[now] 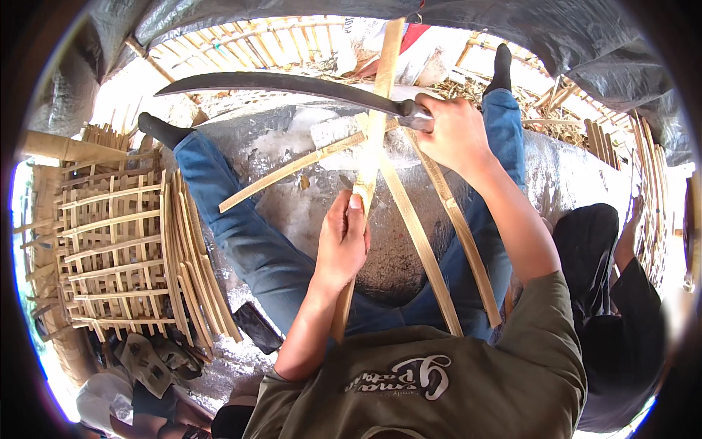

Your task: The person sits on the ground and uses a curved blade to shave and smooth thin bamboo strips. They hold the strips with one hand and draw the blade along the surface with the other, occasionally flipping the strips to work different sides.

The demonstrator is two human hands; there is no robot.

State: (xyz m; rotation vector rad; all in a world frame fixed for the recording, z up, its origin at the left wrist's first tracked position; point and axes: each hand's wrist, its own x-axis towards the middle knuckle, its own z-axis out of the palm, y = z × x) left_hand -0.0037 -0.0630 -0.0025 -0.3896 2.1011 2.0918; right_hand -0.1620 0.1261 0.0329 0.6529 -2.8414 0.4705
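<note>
The fingers of my left hand (344, 238) are wrapped round the long bamboo strip (375, 143), & my right hand (455, 137) is gripping the big knife (270, 80) by its handle. The strip is in front of me, b/w my legs (227, 194), w/ its far end poking up past the blade. The blade goes across it & points left, but I can't tell if it's in the wood or just by it. I think the worst thing is a slip: my left hand is on the same strip, on my side of the blade, so if the knife skids down b/c I push too hard, I cld get a bad cut. If I hold the strip too softly, it cld twist & send the edge sideways, maybe twd my left leg. The other strips (417, 238) fan out, 1 to the left & 2 to the right, so one cld snag & jog my arm. A person in black (635, 304) is near my right side too, so a bump on my elbow cld shake the knife.
</note>
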